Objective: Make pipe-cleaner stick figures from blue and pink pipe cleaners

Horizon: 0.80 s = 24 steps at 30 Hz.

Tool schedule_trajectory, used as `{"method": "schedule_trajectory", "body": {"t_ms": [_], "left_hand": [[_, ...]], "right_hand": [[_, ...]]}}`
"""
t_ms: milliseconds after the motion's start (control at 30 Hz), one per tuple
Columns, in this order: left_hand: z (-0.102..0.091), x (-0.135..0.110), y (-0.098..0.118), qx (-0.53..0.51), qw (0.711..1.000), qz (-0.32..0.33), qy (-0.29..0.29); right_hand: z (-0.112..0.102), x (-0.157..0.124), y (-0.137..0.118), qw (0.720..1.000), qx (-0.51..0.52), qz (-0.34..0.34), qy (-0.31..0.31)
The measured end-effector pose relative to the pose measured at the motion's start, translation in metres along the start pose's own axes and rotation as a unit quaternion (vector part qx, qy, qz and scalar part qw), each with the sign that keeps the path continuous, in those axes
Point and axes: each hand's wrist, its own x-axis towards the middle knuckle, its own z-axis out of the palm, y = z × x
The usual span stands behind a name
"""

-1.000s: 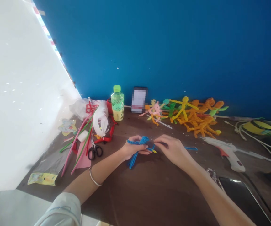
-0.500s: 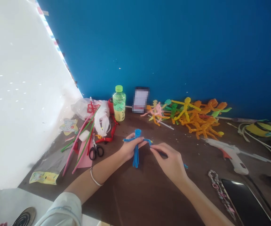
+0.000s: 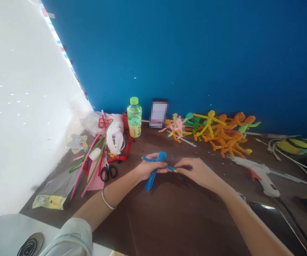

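Blue pipe-cleaner figure [image 3: 162, 155], one only, between left hand [image 3: 150, 170] and right hand [image 3: 196, 172].

**Blue pipe-cleaner figure [image 3: 157, 158] gripped in the left hand [image 3: 150, 170]**

The figure is made of twisted fuzzy blue stems. Its coiled round head points toward 1 o'clock, one arm reaches toward 9 o'clock, and two legs trail toward 7 o'clock. The left hand wraps its middle. A yellow-tipped strand [image 3: 171, 169] runs from the figure toward 3 o'clock, its end meeting the pinching fingertips of the right hand [image 3: 196, 172].
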Motion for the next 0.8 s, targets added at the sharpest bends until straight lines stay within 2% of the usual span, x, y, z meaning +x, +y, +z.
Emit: {"method": "schedule_trajectory", "body": {"t_ms": [100, 200, 300, 400, 533, 800], "left_hand": [[0.003, -0.001, -0.003, 0.046, 0.998, 0.036, -0.022], [0.004, -0.001, -0.008, 0.068, 0.995, 0.068, -0.025], [0.002, 0.001, -0.012, 0.070, 0.993, 0.094, -0.017], [0.002, 0.003, -0.015, 0.060, 0.990, 0.123, 0.016], [0.004, 0.002, -0.013, 0.046, 0.987, 0.141, 0.053], [0.012, -0.005, -0.008, 0.005, 0.993, 0.111, 0.034]], "right_hand": [[-0.006, 0.004, -0.001, 0.992, -0.119, -0.016, -0.026], [-0.007, 0.006, -0.008, 0.973, -0.230, -0.004, -0.018], [-0.004, 0.007, -0.019, 0.946, -0.324, 0.004, 0.003], [0.001, 0.006, -0.028, 0.920, -0.392, -0.006, 0.022], [0.009, 0.003, -0.035, 0.902, -0.428, -0.016, 0.054], [0.017, 0.006, -0.042, 0.902, -0.419, 0.003, 0.099]]}}
